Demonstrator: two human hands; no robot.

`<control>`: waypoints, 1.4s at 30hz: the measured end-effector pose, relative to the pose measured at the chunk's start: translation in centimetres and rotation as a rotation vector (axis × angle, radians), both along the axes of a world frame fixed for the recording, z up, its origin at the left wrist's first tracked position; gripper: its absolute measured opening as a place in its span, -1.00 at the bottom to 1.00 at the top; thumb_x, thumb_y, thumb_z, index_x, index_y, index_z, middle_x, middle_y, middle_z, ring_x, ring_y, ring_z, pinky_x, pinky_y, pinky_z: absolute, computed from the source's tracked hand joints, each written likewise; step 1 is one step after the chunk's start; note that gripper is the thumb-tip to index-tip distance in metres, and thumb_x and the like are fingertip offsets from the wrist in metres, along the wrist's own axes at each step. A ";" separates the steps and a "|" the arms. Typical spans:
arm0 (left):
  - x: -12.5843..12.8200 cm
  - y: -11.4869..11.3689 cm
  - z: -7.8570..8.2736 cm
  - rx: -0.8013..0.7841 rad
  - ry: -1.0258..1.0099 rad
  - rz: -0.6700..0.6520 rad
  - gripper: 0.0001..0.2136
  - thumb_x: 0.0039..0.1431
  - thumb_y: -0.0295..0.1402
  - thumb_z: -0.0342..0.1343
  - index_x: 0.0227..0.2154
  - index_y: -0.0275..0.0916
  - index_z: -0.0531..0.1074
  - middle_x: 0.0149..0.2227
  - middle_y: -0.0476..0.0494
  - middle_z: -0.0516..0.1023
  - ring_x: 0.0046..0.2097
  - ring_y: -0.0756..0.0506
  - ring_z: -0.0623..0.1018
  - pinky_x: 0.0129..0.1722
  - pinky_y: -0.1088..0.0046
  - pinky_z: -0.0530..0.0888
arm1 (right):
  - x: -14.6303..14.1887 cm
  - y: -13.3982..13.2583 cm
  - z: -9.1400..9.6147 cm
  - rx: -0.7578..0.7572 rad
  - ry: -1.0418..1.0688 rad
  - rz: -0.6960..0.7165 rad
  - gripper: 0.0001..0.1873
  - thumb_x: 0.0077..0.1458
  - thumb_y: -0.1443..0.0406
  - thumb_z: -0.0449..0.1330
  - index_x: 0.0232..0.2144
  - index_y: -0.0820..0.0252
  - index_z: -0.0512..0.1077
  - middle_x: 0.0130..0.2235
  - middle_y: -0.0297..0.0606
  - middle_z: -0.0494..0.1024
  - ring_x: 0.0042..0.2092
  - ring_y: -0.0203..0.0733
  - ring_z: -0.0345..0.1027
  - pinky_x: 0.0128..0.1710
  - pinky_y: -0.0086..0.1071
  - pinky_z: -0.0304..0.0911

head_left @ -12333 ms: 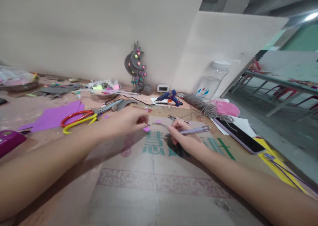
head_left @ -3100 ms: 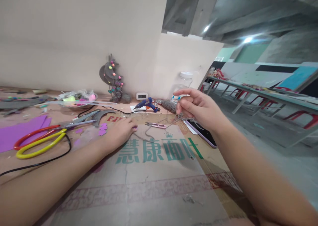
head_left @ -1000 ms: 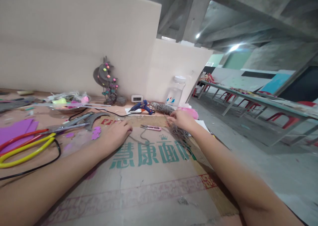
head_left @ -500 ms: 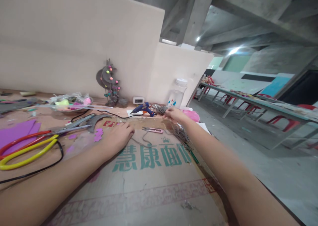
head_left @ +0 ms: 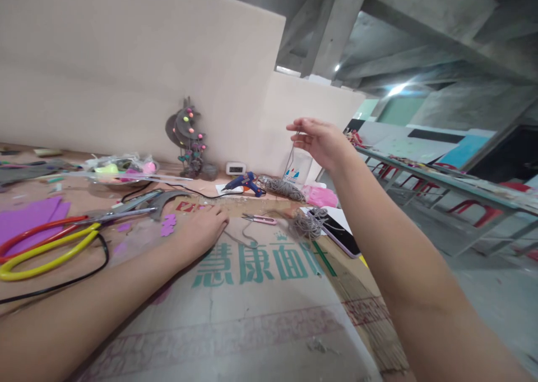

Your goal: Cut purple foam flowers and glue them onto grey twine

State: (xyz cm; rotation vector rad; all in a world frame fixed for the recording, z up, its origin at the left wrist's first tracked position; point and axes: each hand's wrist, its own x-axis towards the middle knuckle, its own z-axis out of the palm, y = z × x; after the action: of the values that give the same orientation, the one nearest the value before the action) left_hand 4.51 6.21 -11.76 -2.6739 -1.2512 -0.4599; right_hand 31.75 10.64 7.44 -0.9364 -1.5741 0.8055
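My right hand (head_left: 315,138) is raised in front of the wall, its fingers closed on a thin strand of grey cord (head_left: 291,159) that hangs down past a clear plastic bottle (head_left: 303,166). My left hand (head_left: 205,225) rests low on the cardboard, fingers curled down and together. Another length of grey cord (head_left: 246,243) comes out from under its fingertips and loops across the board; the thumb is hidden. Pink-handled thread snips (head_left: 263,219) lie just right of that hand. A loose tangle of grey cord (head_left: 309,224) sits below my right forearm, and a grey skein (head_left: 282,188) lies behind.
A blue glue gun (head_left: 247,183) and a small digital clock (head_left: 235,169) stand at the back. Large red-and-yellow-handled pliers (head_left: 90,225) and purple sheets (head_left: 33,222) lie left. A phone (head_left: 340,236) is on the right. A decorated grey moon (head_left: 185,130) stands near the wall.
My right hand has risen from beside the skein to above the bottle, drawing the cord strand upward. The phone and cord tangle now show more fully. My left hand has stayed in place.
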 end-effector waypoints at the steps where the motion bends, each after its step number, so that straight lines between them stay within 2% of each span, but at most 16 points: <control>1: 0.0 0.0 0.0 -0.005 0.003 0.002 -0.73 0.29 -0.37 -0.14 -0.28 -0.28 0.48 -0.22 -0.25 0.49 -0.15 -0.20 0.47 -0.13 0.25 0.37 | 0.0 0.4 -0.1 0.067 -0.066 -0.043 -0.84 0.19 0.27 0.07 -0.28 0.21 0.43 -0.12 -0.19 0.54 -0.29 -0.36 0.41 -0.24 -0.45 0.32; 3: 0.0 0.0 0.1 -0.015 0.002 0.012 -0.74 0.28 -0.37 -0.13 -0.27 -0.27 0.48 -0.22 -0.25 0.50 -0.14 -0.20 0.47 -0.13 0.25 0.37 | 0.2 1.3 -1.2 0.130 -0.314 -0.204 -0.76 0.23 0.23 0.01 -0.22 0.22 0.43 -0.08 -0.18 0.53 -0.17 -0.33 0.42 -0.14 -0.44 0.31; 5: 0.0 0.0 0.1 -0.022 -0.008 0.017 -0.74 0.28 -0.38 -0.13 -0.27 -0.27 0.48 -0.22 -0.25 0.50 -0.14 -0.20 0.47 -0.13 0.26 0.37 | 0.7 1.8 -2.9 0.035 -0.713 -0.441 -0.71 0.25 0.24 -0.04 -0.17 0.23 0.43 -0.11 -0.17 0.55 -0.18 -0.33 0.43 -0.16 -0.44 0.31; 8: 0.1 0.0 0.1 -0.033 -0.018 0.018 -0.74 0.28 -0.39 -0.14 -0.28 -0.27 0.48 -0.24 -0.23 0.50 -0.17 -0.19 0.47 -0.14 0.25 0.37 | 1.4 1.6 -5.7 -0.103 -0.920 -0.528 -0.85 0.06 0.32 0.19 -0.37 0.33 0.51 -0.36 -0.08 0.59 -0.31 -0.13 0.46 -0.26 -0.31 0.32; 9: 0.1 0.0 0.1 -0.038 -0.018 0.022 -0.74 0.27 -0.39 -0.14 -0.28 -0.27 0.48 -0.24 -0.23 0.50 -0.17 -0.20 0.47 -0.14 0.25 0.37 | 1.5 1.2 -6.4 -0.116 -0.972 -0.553 -0.87 0.01 0.34 0.23 -0.41 0.34 0.51 -0.37 -0.03 0.58 -0.29 -0.06 0.46 -0.24 -0.26 0.31; 11: 0.0 0.1 0.2 -0.065 -0.032 0.020 -0.74 0.26 -0.41 -0.13 -0.29 -0.27 0.48 -0.24 -0.24 0.51 -0.16 -0.20 0.47 -0.14 0.26 0.36 | 1.2 0.0 -7.3 -0.081 -1.048 -0.601 -0.84 0.06 0.34 0.17 -0.36 0.36 0.52 -0.26 0.08 0.56 -0.16 0.06 0.42 -0.16 -0.18 0.25; 14: -0.4 0.3 0.7 -0.154 -0.102 0.019 -0.74 0.23 -0.43 -0.13 -0.29 -0.26 0.50 -0.22 -0.23 0.55 -0.15 -0.20 0.50 -0.17 0.30 0.37 | -0.2 -2.1 -8.3 -0.020 -1.126 -0.534 -0.74 0.16 0.26 0.07 -0.22 0.26 0.50 -0.13 0.01 0.54 -0.10 -0.01 0.40 -0.14 -0.28 0.21; 17: -1.2 0.6 1.5 -0.231 -0.186 0.040 -0.73 0.21 -0.37 -0.10 -0.22 -0.24 0.51 -0.16 -0.21 0.58 -0.16 -0.18 0.53 -0.22 0.37 0.39 | -2.0 -4.1 -9.8 -0.020 -1.193 -0.323 -0.79 0.12 0.19 0.13 -0.25 0.11 0.50 -0.21 -0.23 0.58 -0.22 -0.16 0.43 -0.26 -0.42 0.21; 21: -2.1 0.7 2.9 -0.239 -0.153 0.020 -0.70 0.21 -0.30 -0.10 -0.24 -0.18 0.55 -0.17 -0.17 0.60 -0.17 -0.16 0.54 -0.26 0.42 0.37 | -2.9 -5.5 -12.6 -0.059 -1.282 -0.159 -0.62 -0.06 0.17 0.29 -0.14 0.11 0.45 -0.14 -0.20 0.56 -0.19 -0.10 0.43 -0.30 -0.42 0.19; 24: -2.3 0.6 3.5 -0.236 -0.093 0.022 -0.71 0.21 -0.27 -0.09 -0.27 -0.13 0.56 -0.21 -0.14 0.60 -0.21 -0.15 0.54 -0.30 0.43 0.37 | -2.5 -5.2 -14.0 -0.102 -1.303 -0.121 -0.71 -0.05 0.20 0.29 -0.22 0.13 0.47 -0.21 -0.24 0.58 -0.22 -0.14 0.43 -0.35 -0.45 0.17; 27: -2.2 0.8 2.9 -0.213 -0.068 -0.007 -0.72 0.21 -0.23 -0.05 -0.24 -0.16 0.54 -0.20 -0.17 0.58 -0.17 -0.17 0.52 -0.23 0.40 0.38 | -1.9 -4.6 -14.3 -0.123 -1.313 -0.134 -0.83 0.04 0.24 0.21 -0.27 0.14 0.48 -0.25 -0.26 0.58 -0.25 -0.18 0.43 -0.38 -0.46 0.14; 30: -1.9 1.1 1.8 -0.160 -0.052 -0.066 -0.72 0.22 -0.21 -0.03 -0.20 -0.22 0.52 -0.19 -0.22 0.53 -0.12 -0.18 0.49 -0.15 0.35 0.37 | -1.4 -4.3 -14.1 -0.145 -1.332 -0.186 -0.84 0.05 0.24 0.18 -0.31 0.17 0.48 -0.28 -0.21 0.59 -0.28 -0.16 0.43 -0.40 -0.45 0.13; 33: -1.6 1.1 1.2 -0.147 -0.075 -0.065 -0.75 0.22 -0.25 -0.02 -0.22 -0.23 0.51 -0.21 -0.22 0.51 -0.13 -0.18 0.48 -0.14 0.33 0.37 | -0.8 -4.4 -13.7 -0.184 -1.344 -0.233 -0.84 0.05 0.23 0.16 -0.35 0.19 0.47 -0.37 -0.21 0.59 -0.38 -0.18 0.42 -0.46 -0.45 0.10; 36: -1.2 0.7 1.4 -0.175 -0.110 -0.040 -0.81 0.20 -0.32 0.01 -0.29 -0.24 0.51 -0.24 -0.21 0.51 -0.14 -0.17 0.48 -0.14 0.34 0.38 | -0.2 -4.6 -12.8 -0.199 -1.345 -0.273 -0.82 0.04 0.20 0.16 -0.34 0.18 0.44 -0.41 -0.24 0.58 -0.46 -0.21 0.40 -0.52 -0.45 0.07; 40: -1.1 0.4 1.9 -0.203 -0.121 -0.021 -0.82 0.18 -0.33 0.03 -0.28 -0.25 0.51 -0.23 -0.20 0.51 -0.13 -0.18 0.48 -0.12 0.32 0.38 | -0.2 -5.0 -11.1 -0.131 -1.334 -0.335 -0.80 0.04 0.20 0.16 -0.29 0.17 0.43 -0.30 -0.20 0.59 -0.36 -0.16 0.43 -0.48 -0.44 0.11; 42: -1.2 0.5 1.9 -0.194 -0.123 -0.043 -0.79 0.20 -0.31 0.01 -0.25 -0.23 0.51 -0.20 -0.22 0.51 -0.11 -0.18 0.48 -0.12 0.32 0.37 | -0.8 -5.3 -10.9 -0.080 -1.322 -0.341 -0.80 0.09 0.21 0.12 -0.24 0.15 0.41 -0.26 -0.21 0.59 -0.31 -0.16 0.44 -0.43 -0.44 0.14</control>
State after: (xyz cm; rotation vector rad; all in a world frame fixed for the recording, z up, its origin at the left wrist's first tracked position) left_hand 3.36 6.74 -9.84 -2.8778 -1.3378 -0.5419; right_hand 30.95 5.36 -3.44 -1.9353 -2.3353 -0.1168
